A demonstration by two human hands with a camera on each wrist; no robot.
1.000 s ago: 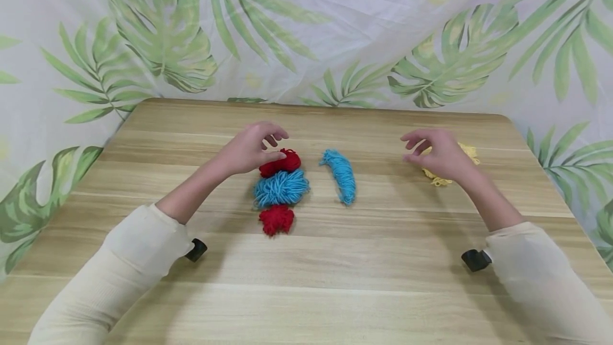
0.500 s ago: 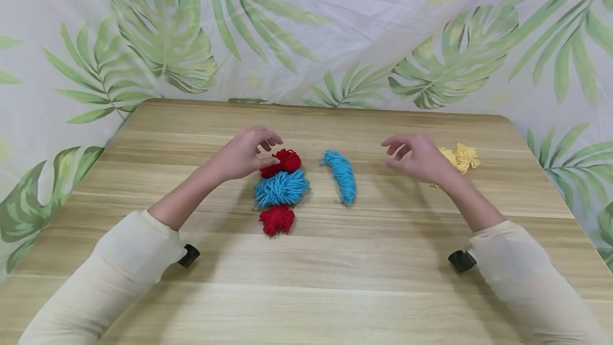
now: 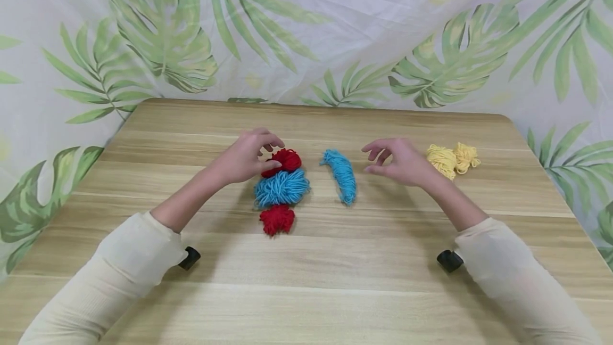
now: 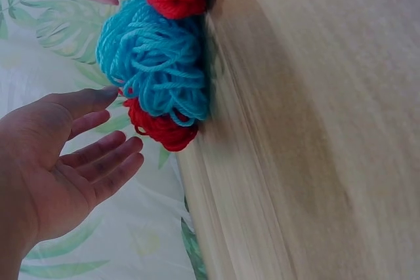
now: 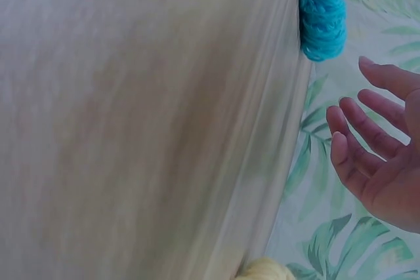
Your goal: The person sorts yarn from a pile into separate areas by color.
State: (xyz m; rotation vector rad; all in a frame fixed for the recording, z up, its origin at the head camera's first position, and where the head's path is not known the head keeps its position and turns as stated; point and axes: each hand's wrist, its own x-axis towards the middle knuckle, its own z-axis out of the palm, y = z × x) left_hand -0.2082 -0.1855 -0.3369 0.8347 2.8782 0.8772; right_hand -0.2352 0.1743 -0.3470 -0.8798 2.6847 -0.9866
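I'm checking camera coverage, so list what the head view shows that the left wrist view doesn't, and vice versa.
Only the head view: the larger yellow bundle, the smaller yellow bundle, the left sleeve and right sleeve.

Only the left wrist view: the palm side of the left hand.

Both: two hands, including the right hand; the far red bundle, thick blue bundle, near red bundle, table and leafy cloth.
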